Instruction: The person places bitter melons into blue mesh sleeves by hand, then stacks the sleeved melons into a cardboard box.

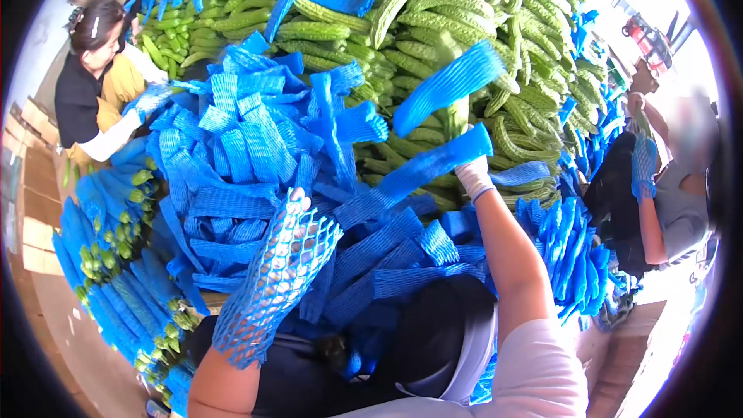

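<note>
A stretched blue-white foam net sleeve (267, 286) covers my left hand (296, 220) and forearm. Its fingertips point up past the mesh, stretched out, beside the loose blue sleeves. My right hand (474, 176), in a pale glove, reaches up over the pile. Its fingers are partly hidden behind a blue foam net sleeve (422, 166) that slants up to the right. From my right hand rises a long green bitter gourd (457, 118), blurred at the top and apparently in its grip. Another blue sleeve (449, 87), smeared by motion, crosses in front of the gourd.
A big heap of bitter gourds (453, 11) fills the back. Blue foam net sleeves (248, 139) lie piled in front. Sleeved gourds (128, 310) are stacked at left, with more sleeved bundles (573, 255) at right. One person (97, 85) works at left, another (677, 201) at right.
</note>
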`<state>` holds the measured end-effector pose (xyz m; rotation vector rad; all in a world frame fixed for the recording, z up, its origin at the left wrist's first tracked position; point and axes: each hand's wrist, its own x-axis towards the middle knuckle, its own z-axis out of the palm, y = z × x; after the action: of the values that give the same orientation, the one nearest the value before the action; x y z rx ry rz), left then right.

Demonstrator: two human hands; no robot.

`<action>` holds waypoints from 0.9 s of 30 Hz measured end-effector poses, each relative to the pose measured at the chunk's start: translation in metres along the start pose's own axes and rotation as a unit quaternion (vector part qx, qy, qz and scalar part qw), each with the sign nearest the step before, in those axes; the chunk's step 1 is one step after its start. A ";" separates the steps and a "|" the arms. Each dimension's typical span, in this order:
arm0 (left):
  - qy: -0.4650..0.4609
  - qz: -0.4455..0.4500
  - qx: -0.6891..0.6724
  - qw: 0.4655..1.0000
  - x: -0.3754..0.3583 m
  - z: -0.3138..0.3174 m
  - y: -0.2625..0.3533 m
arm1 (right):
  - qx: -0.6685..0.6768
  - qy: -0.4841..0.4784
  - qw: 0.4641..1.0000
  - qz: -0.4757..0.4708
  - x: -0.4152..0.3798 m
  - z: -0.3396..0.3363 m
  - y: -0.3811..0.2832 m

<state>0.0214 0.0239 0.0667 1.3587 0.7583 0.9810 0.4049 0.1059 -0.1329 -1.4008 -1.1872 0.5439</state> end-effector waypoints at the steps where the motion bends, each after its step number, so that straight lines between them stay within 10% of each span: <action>1: -0.005 0.009 -0.001 1.000 -0.009 -0.004 -0.001 | -0.067 -0.019 0.997 -0.020 0.010 -0.010 -0.007; 3: -0.014 0.025 -0.004 1.000 -0.018 -0.007 -0.001 | -0.060 -0.014 0.994 0.095 0.027 -0.024 -0.054; 4: -0.016 0.031 -0.002 0.999 -0.014 -0.012 -0.001 | -0.116 0.029 0.993 0.007 0.036 -0.025 -0.066; 6: -0.017 0.042 0.003 0.999 -0.010 -0.005 0.001 | -0.559 -0.006 0.824 -0.098 0.009 -0.025 -0.209; 10: -0.024 0.050 0.010 0.998 -0.036 -0.018 -0.006 | -0.675 -0.055 0.713 -0.180 0.008 -0.037 -0.248; 16: -0.011 0.025 0.022 0.999 -0.036 -0.040 -0.002 | -0.387 -0.123 0.844 -0.349 -0.046 -0.010 -0.261; 22: -0.157 -0.150 -0.009 0.976 -0.058 -0.046 0.018 | -0.396 -0.168 0.799 -0.420 -0.062 0.039 -0.269; 24: -0.124 0.029 0.407 0.905 -0.059 -0.028 0.034 | -0.433 -0.088 0.790 -0.426 -0.066 0.059 -0.269; 27: -0.061 0.110 0.394 0.911 -0.046 -0.032 -0.015 | -0.186 -0.047 0.954 -0.229 -0.107 0.091 -0.275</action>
<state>-0.0247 -0.0030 0.0445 2.2250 0.9687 0.7678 0.1923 0.0049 0.0673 -1.3529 -1.6953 0.0579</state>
